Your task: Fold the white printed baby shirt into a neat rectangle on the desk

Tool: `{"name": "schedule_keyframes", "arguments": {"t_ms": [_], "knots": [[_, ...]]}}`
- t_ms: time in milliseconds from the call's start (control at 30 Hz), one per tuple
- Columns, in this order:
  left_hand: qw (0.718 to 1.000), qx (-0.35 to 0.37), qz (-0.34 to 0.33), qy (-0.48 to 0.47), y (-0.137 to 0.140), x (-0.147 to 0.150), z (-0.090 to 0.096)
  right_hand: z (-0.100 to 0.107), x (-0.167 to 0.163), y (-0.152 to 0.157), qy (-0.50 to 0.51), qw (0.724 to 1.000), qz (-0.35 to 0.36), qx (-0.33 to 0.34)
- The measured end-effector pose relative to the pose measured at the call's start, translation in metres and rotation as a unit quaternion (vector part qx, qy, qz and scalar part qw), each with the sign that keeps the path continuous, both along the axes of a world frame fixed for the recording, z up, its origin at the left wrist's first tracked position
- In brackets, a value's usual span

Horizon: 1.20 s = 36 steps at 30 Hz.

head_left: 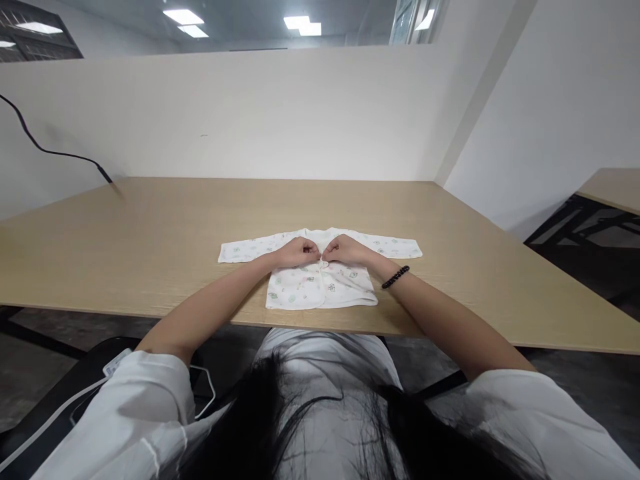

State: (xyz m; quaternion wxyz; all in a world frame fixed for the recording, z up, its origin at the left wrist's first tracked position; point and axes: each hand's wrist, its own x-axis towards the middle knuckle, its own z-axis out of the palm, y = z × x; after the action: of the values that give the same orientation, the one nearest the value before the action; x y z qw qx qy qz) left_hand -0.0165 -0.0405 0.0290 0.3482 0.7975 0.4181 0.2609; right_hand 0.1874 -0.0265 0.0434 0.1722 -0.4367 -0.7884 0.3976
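A small white baby shirt [295, 288] with a light printed pattern lies flat on the table, its sleeves spread out to both sides. My left hand [299, 252] pinches the shirt's front along the middle opening. Close beside it, my right hand [345, 249] pinches the other edge of that opening, wearing a dark beaded bracelet at the wrist. The fingertips of both hands nearly meet at the front seam. Whatever small fastening lies between them is too small to make out.
The wooden table [175, 213] reaches back to a white wall [280, 113] with glass above. A black cable [60, 153] hangs down at the left. Another table [613, 187] stands at the far right. A white cord [55, 417] runs by my left arm.
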Motion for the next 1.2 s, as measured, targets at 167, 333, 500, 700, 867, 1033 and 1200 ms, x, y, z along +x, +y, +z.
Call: {"name": "schedule_keyframes", "arguments": {"t_ms": [167,333,500,700,867,1033,1200], "knots": [[1.0,-0.003,0.004,-0.005,-0.001,0.001,0.0,0.003,-0.001,-0.004,-0.005,1.0,0.002,-0.008],[1.0,0.007,0.005,-0.004,0.002,0.0,-0.003,0.006,0.0,-0.004,-0.01,1.0,-0.007,-0.016],[0.999,0.025,0.019,0.007,0.003,0.0,-0.006,0.003,-0.001,-0.003,-0.018,0.999,-0.024,0.02],[0.999,0.04,0.024,0.018,0.003,-0.001,-0.006,0.01,-0.005,-0.022,-0.069,0.995,-0.015,0.071],[0.999,0.045,0.013,0.023,0.003,-0.001,-0.006,0.024,-0.005,-0.041,-0.203,0.96,0.187,0.038],[0.998,0.049,0.003,0.028,0.004,-0.002,-0.006,0.037,0.004,-0.035,-0.205,0.944,0.259,-0.025],[0.998,0.045,-0.017,0.03,0.004,-0.003,-0.006,0.041,0.014,-0.027,-0.154,0.931,0.302,-0.136]]}}
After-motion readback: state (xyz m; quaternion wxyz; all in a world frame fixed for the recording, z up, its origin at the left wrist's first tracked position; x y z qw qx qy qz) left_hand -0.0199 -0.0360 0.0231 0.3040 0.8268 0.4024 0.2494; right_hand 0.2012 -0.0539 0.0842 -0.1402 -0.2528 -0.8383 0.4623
